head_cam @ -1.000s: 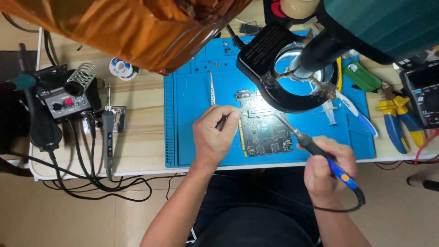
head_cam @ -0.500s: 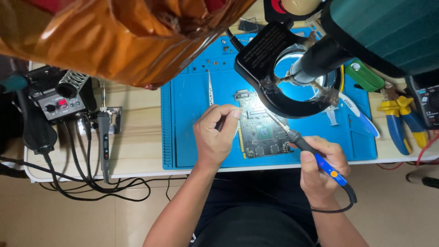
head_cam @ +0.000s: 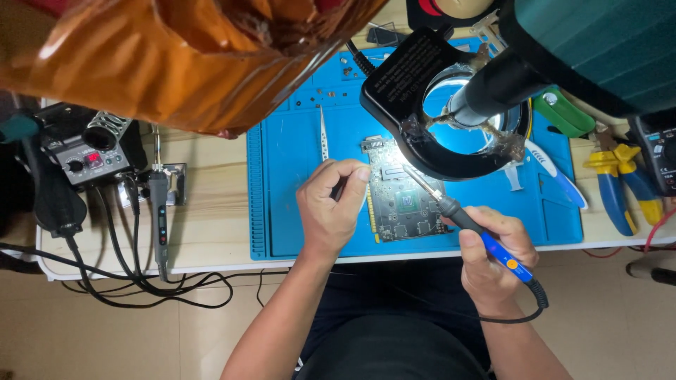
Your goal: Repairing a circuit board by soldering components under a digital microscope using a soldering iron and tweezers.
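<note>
Pale wood forms the desk point(head_cam: 211, 232), and a blue work mat point(head_cam: 296, 211) covers its middle, running right up to the near edge where the person sits. On the mat lies a green circuit board point(head_cam: 405, 204), its lower edge close to the mat's front border and its upper end under a black ring-shaped magnifier lamp point(head_cam: 422, 77) that glows over it. The left hand point(head_cam: 331, 207) rests at the board's left edge, fingers curled tight and pinching something thin that is too small to make out. The right hand point(head_cam: 496, 257) hangs past the desk's front edge, closed around a soldering iron point(head_cam: 468, 225) with a blue and black handle; the tip slants up and left onto the board's upper middle. Bare mat lies open to the left of the board, with only a pair of metal tweezers point(head_cam: 323, 134) lying upright there. Right of the lamp the mat is more crowded: a white and blue tool point(head_cam: 556, 176), then yellow and blue pliers point(head_cam: 620, 190) on the wood. At far left stands a black soldering station point(head_cam: 84, 151) with a small red display, black cables point(head_cam: 134, 274) trailing over the front edge. An orange, glossy shape point(head_cam: 176, 56) blocks the upper left of the view.
</note>
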